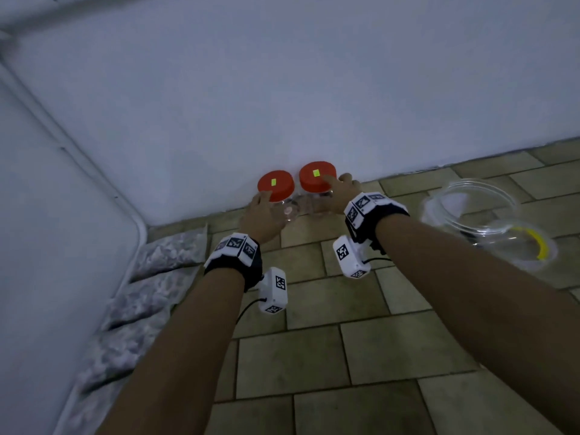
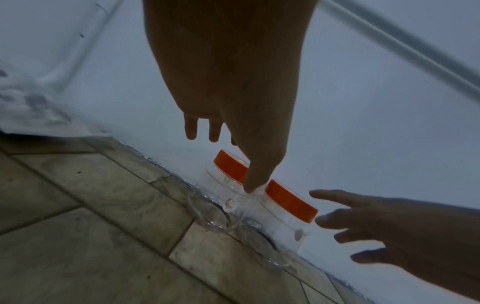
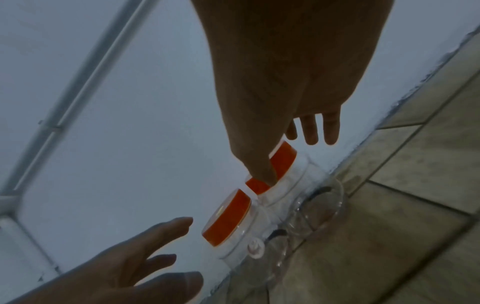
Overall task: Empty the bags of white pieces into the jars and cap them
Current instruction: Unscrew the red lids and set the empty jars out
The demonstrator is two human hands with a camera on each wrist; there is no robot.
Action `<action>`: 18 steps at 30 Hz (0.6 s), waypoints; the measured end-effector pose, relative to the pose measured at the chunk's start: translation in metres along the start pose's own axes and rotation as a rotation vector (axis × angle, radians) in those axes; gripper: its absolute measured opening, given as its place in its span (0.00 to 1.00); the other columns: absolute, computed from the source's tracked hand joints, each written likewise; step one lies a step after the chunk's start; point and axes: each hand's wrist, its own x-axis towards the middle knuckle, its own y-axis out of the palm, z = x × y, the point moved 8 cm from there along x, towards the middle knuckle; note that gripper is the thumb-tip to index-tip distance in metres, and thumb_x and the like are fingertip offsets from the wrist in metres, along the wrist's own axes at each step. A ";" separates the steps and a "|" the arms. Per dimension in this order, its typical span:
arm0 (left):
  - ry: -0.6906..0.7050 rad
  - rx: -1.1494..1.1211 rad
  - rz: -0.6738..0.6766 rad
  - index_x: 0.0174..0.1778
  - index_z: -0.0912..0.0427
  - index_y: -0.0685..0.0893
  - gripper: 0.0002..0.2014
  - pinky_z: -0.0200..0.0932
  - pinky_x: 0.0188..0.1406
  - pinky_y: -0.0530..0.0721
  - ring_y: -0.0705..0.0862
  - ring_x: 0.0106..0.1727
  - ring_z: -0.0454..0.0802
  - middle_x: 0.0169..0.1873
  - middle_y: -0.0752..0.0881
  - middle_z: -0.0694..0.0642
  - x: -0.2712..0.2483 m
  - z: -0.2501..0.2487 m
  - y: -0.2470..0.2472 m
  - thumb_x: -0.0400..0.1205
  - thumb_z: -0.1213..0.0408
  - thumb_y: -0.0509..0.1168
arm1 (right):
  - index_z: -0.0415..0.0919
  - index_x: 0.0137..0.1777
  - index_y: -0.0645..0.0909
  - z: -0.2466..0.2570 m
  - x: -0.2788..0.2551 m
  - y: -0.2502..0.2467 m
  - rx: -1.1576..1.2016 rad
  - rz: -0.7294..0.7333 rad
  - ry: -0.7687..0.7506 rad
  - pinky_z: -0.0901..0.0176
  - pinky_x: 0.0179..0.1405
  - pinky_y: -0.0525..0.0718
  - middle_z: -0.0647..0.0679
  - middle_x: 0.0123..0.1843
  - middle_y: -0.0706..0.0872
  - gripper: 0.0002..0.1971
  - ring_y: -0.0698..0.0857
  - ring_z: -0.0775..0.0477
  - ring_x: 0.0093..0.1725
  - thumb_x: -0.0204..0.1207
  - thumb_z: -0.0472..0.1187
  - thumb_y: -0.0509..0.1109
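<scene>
Only the head view shows the bags (image 1: 150, 293) by the wall, while both open-fingered hands (image 1: 262, 215) (image 1: 340, 191) reach two seemingly empty clear jars (image 1: 290, 210) with orange lids (image 1: 276, 185).

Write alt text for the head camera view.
Two bare hands, left hand and right hand, reach open-fingered for two clear jars with red lids against a white wall. Bags of white pieces lie left; a clear bowl right.
</scene>
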 end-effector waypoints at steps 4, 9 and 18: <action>-0.029 0.081 0.068 0.86 0.54 0.47 0.42 0.58 0.82 0.54 0.49 0.85 0.62 0.86 0.46 0.55 0.024 -0.001 0.006 0.82 0.41 0.61 | 0.54 0.82 0.52 0.008 0.027 -0.002 -0.050 0.016 0.027 0.36 0.75 0.64 0.37 0.82 0.50 0.39 0.57 0.31 0.78 0.76 0.53 0.69; -0.028 0.161 0.078 0.85 0.48 0.51 0.39 0.64 0.80 0.56 0.48 0.85 0.65 0.86 0.44 0.55 0.043 0.003 0.014 0.82 0.41 0.60 | 0.51 0.79 0.59 0.006 0.046 0.007 -0.026 0.027 0.048 0.37 0.73 0.65 0.37 0.81 0.54 0.38 0.59 0.31 0.77 0.72 0.57 0.71; -0.047 0.137 0.011 0.85 0.53 0.51 0.36 0.65 0.79 0.63 0.57 0.82 0.69 0.85 0.49 0.62 0.039 0.000 0.016 0.84 0.57 0.62 | 0.43 0.66 0.70 0.008 0.034 0.002 0.217 -0.108 0.035 0.45 0.60 0.76 0.37 0.68 0.69 0.32 0.72 0.34 0.66 0.65 0.51 0.77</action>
